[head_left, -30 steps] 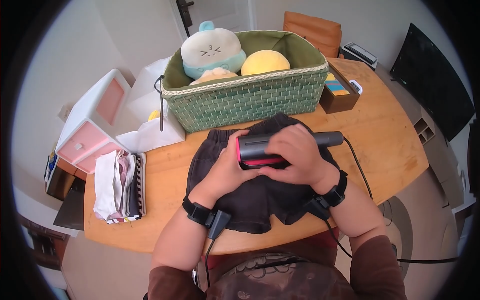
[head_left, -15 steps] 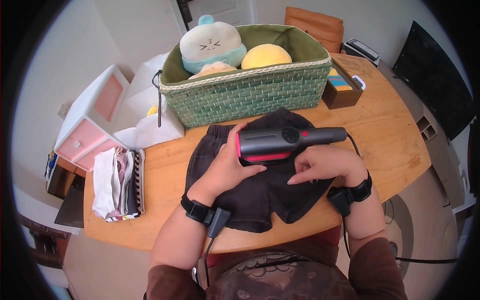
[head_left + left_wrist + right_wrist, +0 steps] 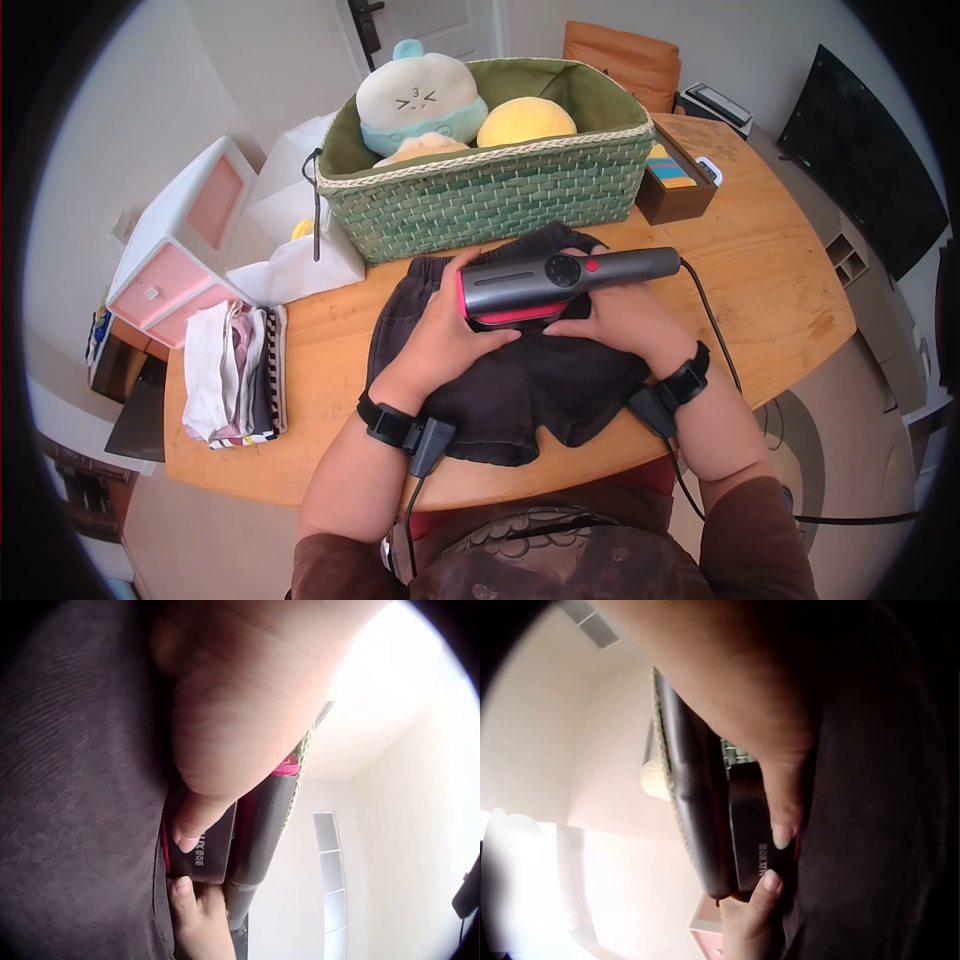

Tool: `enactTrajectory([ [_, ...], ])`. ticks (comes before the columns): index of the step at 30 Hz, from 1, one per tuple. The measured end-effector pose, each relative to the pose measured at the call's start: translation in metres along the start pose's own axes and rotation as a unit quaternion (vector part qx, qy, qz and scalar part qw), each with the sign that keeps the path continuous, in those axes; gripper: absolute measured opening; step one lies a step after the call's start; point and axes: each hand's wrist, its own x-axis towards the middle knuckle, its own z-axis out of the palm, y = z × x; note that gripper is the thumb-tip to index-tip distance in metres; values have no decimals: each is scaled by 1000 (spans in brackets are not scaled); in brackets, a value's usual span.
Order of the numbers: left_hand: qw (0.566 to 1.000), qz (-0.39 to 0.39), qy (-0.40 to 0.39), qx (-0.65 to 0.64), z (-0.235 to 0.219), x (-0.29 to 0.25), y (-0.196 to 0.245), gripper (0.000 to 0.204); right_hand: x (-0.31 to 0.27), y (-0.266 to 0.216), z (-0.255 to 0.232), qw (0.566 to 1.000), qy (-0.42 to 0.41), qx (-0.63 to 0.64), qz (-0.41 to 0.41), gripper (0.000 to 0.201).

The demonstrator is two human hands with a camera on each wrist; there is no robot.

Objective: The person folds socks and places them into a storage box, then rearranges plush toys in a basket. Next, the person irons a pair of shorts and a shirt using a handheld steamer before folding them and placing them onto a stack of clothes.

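A grey handheld garment steamer (image 3: 515, 284) with a pink-red trim, a round dial and a red button lies crosswise over dark shorts (image 3: 480, 400). My left hand (image 3: 440, 335) grips its wide left end, thumb along the near side. On the right, my right hand (image 3: 630, 318) holds the black lower part below the handle, thumb in front and fingers behind, partly hidden. In the left wrist view, the thumb presses the black base (image 3: 214, 851), which bears pale lettering. The right wrist view shows both thumbs at that base, close over the shorts' cloth.
Behind the shorts stands a green woven basket (image 3: 480, 205) with plush toys. Folded clothes (image 3: 235, 370) are stacked on the left, near a white and pink drawer box (image 3: 170, 285) and a white container (image 3: 300, 265). A brown box (image 3: 680, 205) sits back right; the steamer's cord (image 3: 715, 320) trails right.
My right hand came off the steamer's top, drew back toward me half a second ago, and now grips its lower part from the right. The left hand keeps its hold.
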Motion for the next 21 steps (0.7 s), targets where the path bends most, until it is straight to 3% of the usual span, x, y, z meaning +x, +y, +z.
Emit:
enactTrajectory([
  [2, 1000, -2, -1, -3, 0, 1, -4, 101, 5, 0, 2, 998, 26, 53, -26, 90],
  [4, 996, 31, 16, 88, 0, 2, -12, 94, 7, 2, 6, 998, 28, 52, -32, 90],
  [7, 993, 46, 4, 109, -2, 3, -9, 83, 8, 4, 9, 997, 23, 48, -50, 89],
  [10, 997, 17, -51, 46, -7, 7, -22, 81, 7, 6, 12, 997, 19, 44, -61, 87],
  [14, 997, 50, -21, 61, -6, 4, -20, 79, 6, 7, 14, 996, 15, 56, -60, 87],
  [21, 979, 94, -127, 128, -16, -9, -13, 73, 1, 6, 3, 991, -59, 3, -117, 92],
])
